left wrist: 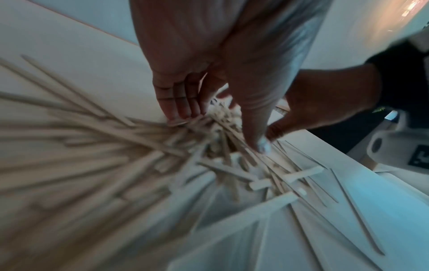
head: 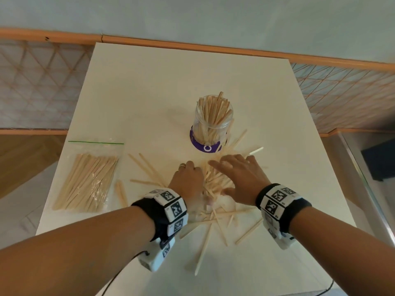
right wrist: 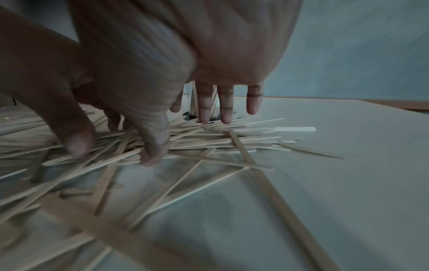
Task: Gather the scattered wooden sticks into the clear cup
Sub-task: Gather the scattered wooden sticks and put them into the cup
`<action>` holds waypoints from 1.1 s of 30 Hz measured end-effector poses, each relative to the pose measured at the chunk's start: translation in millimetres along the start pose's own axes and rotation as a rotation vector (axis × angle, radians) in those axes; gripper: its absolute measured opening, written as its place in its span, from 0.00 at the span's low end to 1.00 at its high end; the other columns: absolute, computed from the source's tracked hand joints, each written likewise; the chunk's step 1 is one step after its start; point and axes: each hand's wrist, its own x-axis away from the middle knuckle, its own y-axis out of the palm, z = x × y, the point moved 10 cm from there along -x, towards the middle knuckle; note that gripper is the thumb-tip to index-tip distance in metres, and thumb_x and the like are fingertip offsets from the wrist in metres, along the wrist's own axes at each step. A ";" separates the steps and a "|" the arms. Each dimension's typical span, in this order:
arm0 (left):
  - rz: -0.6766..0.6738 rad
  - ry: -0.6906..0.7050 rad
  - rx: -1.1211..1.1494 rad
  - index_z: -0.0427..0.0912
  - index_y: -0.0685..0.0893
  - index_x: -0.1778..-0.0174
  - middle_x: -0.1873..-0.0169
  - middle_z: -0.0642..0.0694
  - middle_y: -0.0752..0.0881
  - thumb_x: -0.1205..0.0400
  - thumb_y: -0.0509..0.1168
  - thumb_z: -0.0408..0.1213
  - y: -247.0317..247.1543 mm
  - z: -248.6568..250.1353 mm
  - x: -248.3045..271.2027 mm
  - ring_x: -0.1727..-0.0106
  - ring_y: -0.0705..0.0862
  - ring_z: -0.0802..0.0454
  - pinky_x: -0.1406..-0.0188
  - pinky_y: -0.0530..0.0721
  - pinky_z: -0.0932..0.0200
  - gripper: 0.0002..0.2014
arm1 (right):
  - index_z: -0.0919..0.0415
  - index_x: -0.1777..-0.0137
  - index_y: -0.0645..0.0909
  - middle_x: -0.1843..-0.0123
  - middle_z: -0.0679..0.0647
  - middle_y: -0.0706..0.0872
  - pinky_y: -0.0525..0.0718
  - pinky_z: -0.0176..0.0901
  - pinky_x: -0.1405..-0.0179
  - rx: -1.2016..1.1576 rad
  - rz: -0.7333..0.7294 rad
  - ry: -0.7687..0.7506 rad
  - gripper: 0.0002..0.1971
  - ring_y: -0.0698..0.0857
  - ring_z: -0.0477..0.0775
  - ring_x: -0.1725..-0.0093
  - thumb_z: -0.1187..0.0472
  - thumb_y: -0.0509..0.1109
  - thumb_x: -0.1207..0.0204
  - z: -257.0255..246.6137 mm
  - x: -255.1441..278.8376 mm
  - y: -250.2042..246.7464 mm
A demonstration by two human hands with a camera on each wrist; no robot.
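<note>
Both hands press into the pile of sticks (head: pixel 215 180) on the table (head: pixel 149 86): the left hand (head: pixel 188 178) with fingers together, tips on the wood, the right hand (head: pixel 237 174) spread flat, neither plainly pinching one. Just beyond stands the cup (head: pixel 211 122), upright and packed with sticks. A bag (head: pixel 89 178) of more lies well left.
</note>
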 end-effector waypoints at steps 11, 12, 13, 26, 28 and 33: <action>0.072 0.038 0.197 0.40 0.80 0.38 0.44 0.42 0.81 0.19 0.64 0.42 -2.6 -13.7 -6.0 0.42 0.81 0.41 0.45 0.81 0.49 0.15 | 0.48 0.34 0.83 0.35 0.48 0.86 0.69 0.62 0.32 0.084 0.067 -0.132 0.19 0.78 0.57 0.30 0.51 0.75 0.25 -25.1 -21.4 -10.6; 0.068 0.038 0.201 0.40 0.80 0.37 0.44 0.42 0.81 0.19 0.64 0.42 -2.1 -16.0 -4.8 0.42 0.81 0.42 0.45 0.81 0.50 0.16 | 0.48 0.35 0.84 0.38 0.48 0.87 0.70 0.61 0.33 0.093 0.075 -0.141 0.18 0.80 0.57 0.33 0.51 0.75 0.25 -25.3 -23.3 -11.8; 0.064 0.041 0.199 0.41 0.80 0.36 0.43 0.42 0.81 0.19 0.63 0.42 -1.1 -17.5 -4.1 0.42 0.81 0.42 0.44 0.81 0.50 0.17 | 0.48 0.35 0.84 0.39 0.48 0.87 0.70 0.60 0.33 0.100 0.070 -0.148 0.17 0.81 0.56 0.35 0.52 0.75 0.24 -25.8 -25.2 -12.1; 0.136 0.033 0.165 0.43 0.80 0.42 0.51 0.44 0.84 0.14 0.57 0.41 -47.9 -43.3 -5.7 0.49 0.84 0.42 0.50 0.81 0.47 0.10 | 0.57 0.44 0.74 0.57 0.49 0.85 0.72 0.46 0.55 -0.059 0.147 -0.173 0.06 0.74 0.52 0.70 0.57 0.61 0.16 -25.1 -41.8 -41.1; 0.138 0.048 0.160 0.44 0.81 0.50 0.56 0.45 0.83 0.14 0.58 0.41 -63.6 -41.2 -8.4 0.53 0.84 0.42 0.54 0.81 0.48 0.07 | 0.57 0.42 0.73 0.57 0.51 0.85 0.69 0.44 0.65 -0.130 0.148 -0.147 0.07 0.73 0.53 0.72 0.58 0.61 0.16 -21.1 -45.0 -48.2; 0.100 0.081 0.220 0.47 0.80 0.57 0.61 0.49 0.83 0.18 0.65 0.47 -90.3 -37.0 -9.2 0.57 0.83 0.46 0.55 0.82 0.50 0.08 | 0.55 0.47 0.75 0.65 0.50 0.79 0.71 0.44 0.65 -0.190 0.182 -0.086 0.12 0.78 0.57 0.66 0.46 0.64 0.16 -11.0 -50.5 -60.6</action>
